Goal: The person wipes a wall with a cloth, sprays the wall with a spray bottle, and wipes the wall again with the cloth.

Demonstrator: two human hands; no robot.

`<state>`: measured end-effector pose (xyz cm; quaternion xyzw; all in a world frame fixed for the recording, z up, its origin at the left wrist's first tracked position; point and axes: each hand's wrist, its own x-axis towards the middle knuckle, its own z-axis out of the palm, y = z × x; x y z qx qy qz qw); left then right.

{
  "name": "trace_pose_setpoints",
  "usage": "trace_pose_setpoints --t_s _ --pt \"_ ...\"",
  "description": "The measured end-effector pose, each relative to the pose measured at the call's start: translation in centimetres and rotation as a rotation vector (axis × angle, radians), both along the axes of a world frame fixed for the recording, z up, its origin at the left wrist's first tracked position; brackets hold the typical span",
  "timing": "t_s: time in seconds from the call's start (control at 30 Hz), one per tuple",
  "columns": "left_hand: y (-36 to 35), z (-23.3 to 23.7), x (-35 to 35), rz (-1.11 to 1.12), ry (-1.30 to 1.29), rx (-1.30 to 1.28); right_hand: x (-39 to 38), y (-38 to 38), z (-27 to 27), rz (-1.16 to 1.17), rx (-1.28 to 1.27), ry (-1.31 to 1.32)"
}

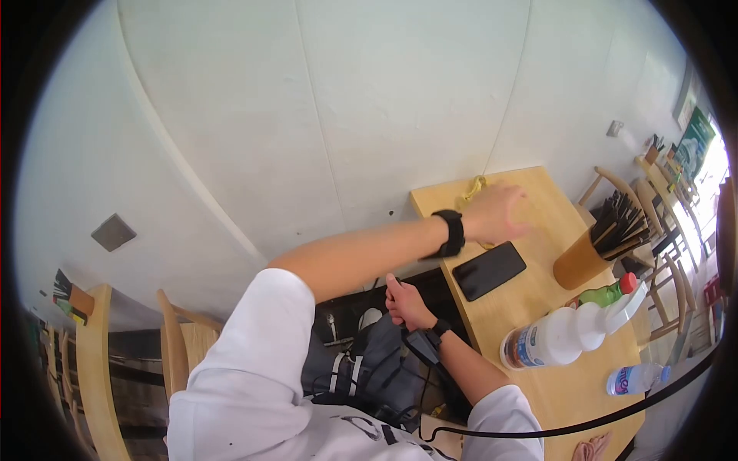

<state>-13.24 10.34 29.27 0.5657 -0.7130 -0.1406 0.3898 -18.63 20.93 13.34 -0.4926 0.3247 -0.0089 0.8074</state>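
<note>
My left hand (498,215) reaches over the table with a black band on its wrist. Motion blurs it, but its curved fingers look spread from the thumb, and nothing shows between them. A crumpled yellow thing (474,187) lies beside it, partly hidden by the hand. Just below is a black smartphone (490,271), flat on the wood. My right hand (409,304) is closed near the table's left edge, above my lap. A small dark end pokes from its fist; I cannot make out what it is. A black device (422,346) sits by that wrist.
On the wooden table (477,311) stand a holder of chopsticks (580,260), a white pump jug (542,338) and a red-capped green bottle (603,293). A water bottle (636,379) lies nearer me. A black cable (615,413) crosses the front. The white wall (407,100) borders the table.
</note>
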Motion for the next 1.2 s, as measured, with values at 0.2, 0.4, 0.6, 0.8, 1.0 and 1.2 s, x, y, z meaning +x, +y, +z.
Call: trace_pose_setpoints --t_s 0.2,0.4,0.6,0.8,1.0,1.2 --pt "-4.4 -8.8 2.6 0.182 -0.49 0.207 0.0 0.0 0.1 -0.03 -0.013 0.021" --pt "-6.3 -8.8 3.8 0.178 -0.461 0.296 0.0 -0.1 -0.2 -0.011 0.024 0.016" --pt "-8.0 -3.0 5.5 0.201 -0.585 0.19 -0.1 -0.1 0.4 -0.01 0.028 0.02" --pt "-10.3 7.2 6.7 0.259 -0.759 -0.553 -0.2 0.1 0.1 0.012 0.037 0.004" --pt "-11.9 5.1 11.6 0.427 -1.462 -0.496 -0.3 0.4 0.1 0.023 0.033 -0.001" --pt "-9.0 3.1 17.4 0.299 -1.36 -0.479 -1.0 1.8 0.6 0.075 0.038 0.02"
